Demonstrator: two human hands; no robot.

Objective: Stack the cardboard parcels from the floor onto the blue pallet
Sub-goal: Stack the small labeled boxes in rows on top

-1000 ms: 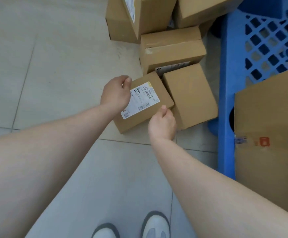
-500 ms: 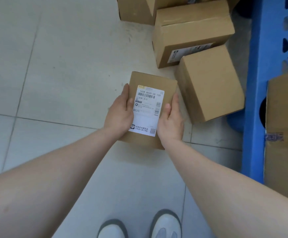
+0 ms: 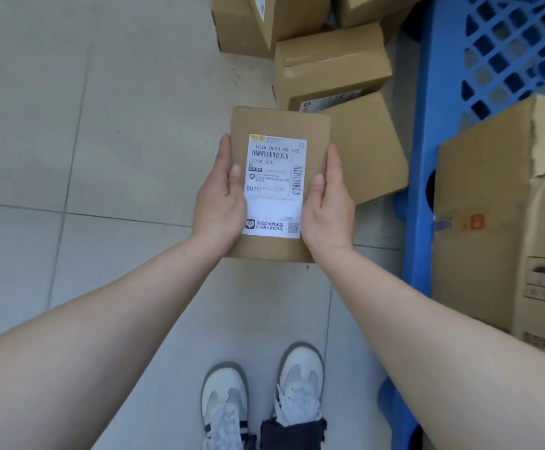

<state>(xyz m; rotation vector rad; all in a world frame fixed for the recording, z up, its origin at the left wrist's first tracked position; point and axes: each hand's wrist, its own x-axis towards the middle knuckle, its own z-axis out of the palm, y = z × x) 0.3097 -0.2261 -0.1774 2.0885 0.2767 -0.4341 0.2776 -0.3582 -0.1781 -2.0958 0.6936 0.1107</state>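
Held parcel: a flat brown cardboard parcel (image 3: 281,121) is clear of the floor, held roughly level in front of the person with its long side pointing away from them. It is to the left of the pallet and not on it.
Label: a white printed shipping label (image 3: 274,206) with barcodes faces up on the parcel.
Left hand: the left hand (image 3: 219,203) grips the parcel's left long edge, thumb lying on top beside the label. The other fingers are hidden underneath.
Right hand: the right hand (image 3: 328,206) grips the opposite long edge in the same way, thumb on top.
Pallet: a blue plastic lattice pallet (image 3: 427,125) runs down the right side.
Carton: a large brown cardboard carton (image 3: 485,238) appears to sit on the pallet's near part.
Floor parcels: a cube-shaped brown cardboard box (image 3: 368,151) lies just beside the pallet's edge. A tape-sealed brown cardboard box (image 3: 333,66) touches it on the far side, and more boxes (image 3: 242,27) lie beyond.
Floor: the grey tiled floor (image 3: 102,125) spreads to the left.
Feet: white lace-up sneakers (image 3: 225,394) stand below the parcel.
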